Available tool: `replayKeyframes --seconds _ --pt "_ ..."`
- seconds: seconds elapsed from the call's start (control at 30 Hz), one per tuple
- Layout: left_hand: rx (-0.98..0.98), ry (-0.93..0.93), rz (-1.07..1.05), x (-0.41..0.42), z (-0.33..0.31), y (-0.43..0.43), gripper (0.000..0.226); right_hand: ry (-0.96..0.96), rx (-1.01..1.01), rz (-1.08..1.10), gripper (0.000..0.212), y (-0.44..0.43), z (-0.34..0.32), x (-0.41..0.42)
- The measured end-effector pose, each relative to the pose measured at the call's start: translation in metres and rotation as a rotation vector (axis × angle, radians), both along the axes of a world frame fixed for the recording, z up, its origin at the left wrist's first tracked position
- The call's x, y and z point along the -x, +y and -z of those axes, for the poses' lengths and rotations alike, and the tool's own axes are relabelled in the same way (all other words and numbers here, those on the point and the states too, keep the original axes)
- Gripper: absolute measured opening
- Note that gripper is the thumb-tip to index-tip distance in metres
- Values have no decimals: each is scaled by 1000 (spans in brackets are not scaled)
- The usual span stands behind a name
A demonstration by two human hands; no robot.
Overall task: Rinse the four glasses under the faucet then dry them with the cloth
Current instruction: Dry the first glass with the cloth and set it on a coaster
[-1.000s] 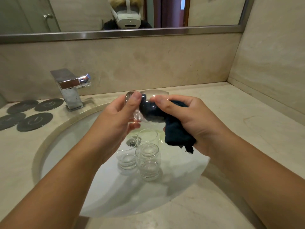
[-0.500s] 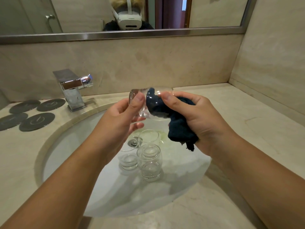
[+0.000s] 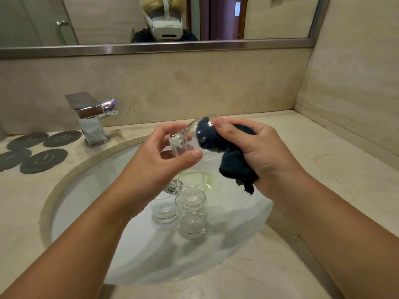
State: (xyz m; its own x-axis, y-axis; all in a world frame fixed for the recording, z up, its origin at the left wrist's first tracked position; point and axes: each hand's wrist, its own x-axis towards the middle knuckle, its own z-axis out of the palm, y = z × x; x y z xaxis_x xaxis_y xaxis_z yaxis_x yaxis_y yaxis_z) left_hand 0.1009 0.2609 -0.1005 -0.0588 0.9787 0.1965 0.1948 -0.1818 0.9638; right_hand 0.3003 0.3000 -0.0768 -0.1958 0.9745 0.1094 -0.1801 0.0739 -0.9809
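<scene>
Four dark round coasters (image 3: 44, 160) lay close together on the beige counter (image 3: 323, 169), left of the white sink (image 3: 97, 212). Above the back wall hung a mirror (image 3: 269, 18) with a metal frame. It reflected a white headset (image 3: 165, 26).

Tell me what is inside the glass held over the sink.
The dark cloth, gripped by the right hand, fills the held glass; the left hand holds its base. Any water behind the cloth is hidden.

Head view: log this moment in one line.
step: drying glass | left hand: holds glass | right hand: grips cloth, pushed inside glass | sink: three glasses standing
</scene>
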Motion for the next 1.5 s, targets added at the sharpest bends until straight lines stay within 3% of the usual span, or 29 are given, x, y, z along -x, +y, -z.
replayKeyframes --seconds 0.2,0.3,0.37,0.5,0.73,0.8,0.93,1.03,1.17,1.37,1.5 --pt "-14 -46 23 -4 -1 -2 71 -28 -133 -57 22 -2 0 1" --pt "-40 -19 31 -4 -1 -1 59 -18 -117 -81 9 0 0 -1" --pt "-70 30 0 -4 -3 -2 56 6 -86 -88 13 -3 -1 -1" --pt "-144 221 -67 -9 -6 -6 71 42 50 -94 27 -8 -2 0" --pt "-31 319 -45 -6 -1 -5 90 127 42 -75 34 -2 1 1" --pt "38 259 -71 -9 2 -4 86 160 15 -54 31 -2 1 1" --pt "167 -72 -77 -12 6 1 69 99 -178 49 14 -5 7 7" --pt "215 -295 -63 -13 3 2 66 31 -292 82 15 -13 11 13" --pt "228 -438 -57 -12 -2 0 65 -37 -340 57 16 -15 15 18" --pt "181 -568 -271 -10 -20 0 81 -148 -248 212 14 -6 24 16" --pt "290 -578 -303 7 -29 -8 67 -157 -252 216 15 -11 21 22"
